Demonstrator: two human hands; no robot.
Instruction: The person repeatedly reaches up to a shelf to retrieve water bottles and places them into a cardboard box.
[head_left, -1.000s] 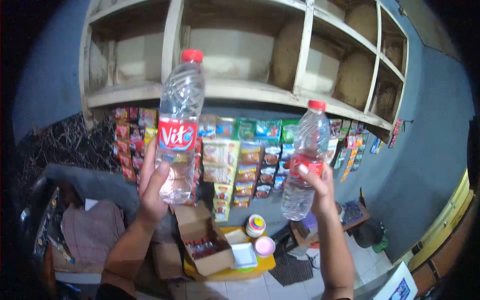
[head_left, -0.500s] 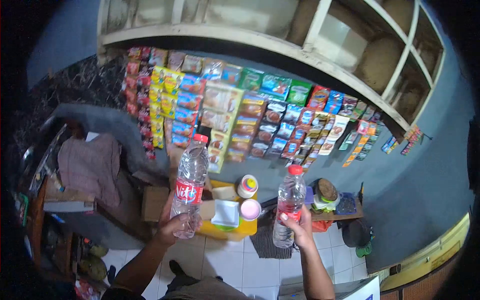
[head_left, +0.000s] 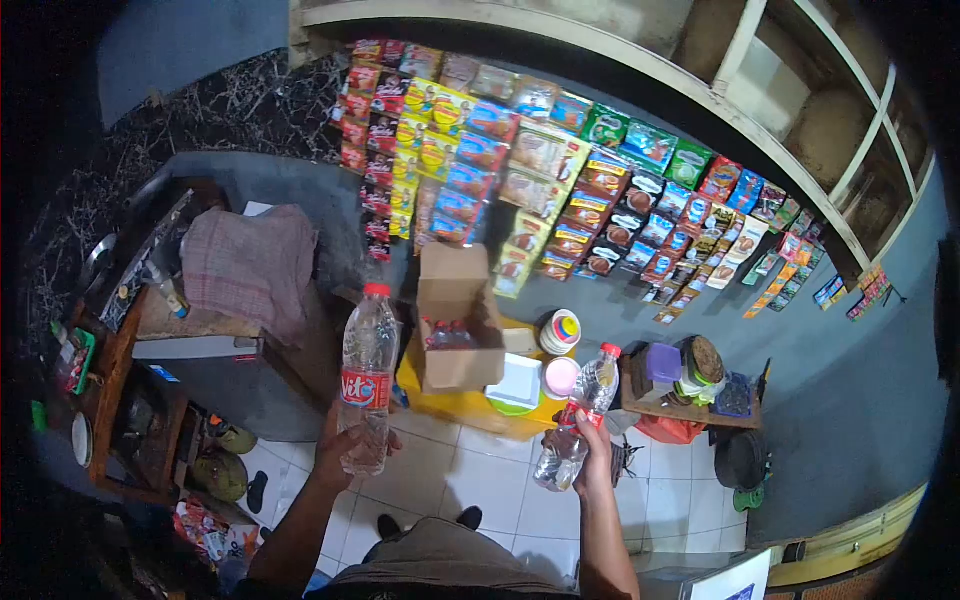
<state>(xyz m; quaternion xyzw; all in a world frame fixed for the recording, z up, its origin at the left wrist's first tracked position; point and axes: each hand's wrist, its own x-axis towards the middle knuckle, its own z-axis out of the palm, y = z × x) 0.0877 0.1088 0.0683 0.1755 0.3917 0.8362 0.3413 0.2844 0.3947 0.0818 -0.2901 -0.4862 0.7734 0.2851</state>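
Note:
My left hand (head_left: 338,455) is wrapped round the lower part of a clear plastic water bottle (head_left: 364,400) with a red cap and a red label, held upright. A second water bottle (head_left: 590,400) of the same kind, tilted with its cap to the upper right, is gripped by my right hand (head_left: 592,450) around its middle. Beyond and between the bottles, an open cardboard box (head_left: 460,368) on a yellow table (head_left: 440,405) has several red-capped bottles (head_left: 450,335) inside.
Rows of sachets (head_left: 540,190) hang on the wall beneath a white-framed shelf (head_left: 620,65). White trays (head_left: 515,382) and round tubs (head_left: 560,330) stand beside the box. A cloth (head_left: 250,265) covers a cabinet at left; a small wooden table (head_left: 690,408) holds containers at right.
The view has swung left, bringing the whole cardboard box out from behind the left bottle. The right bottle has gone from nearly upright to tilted. Both hands keep their grip.

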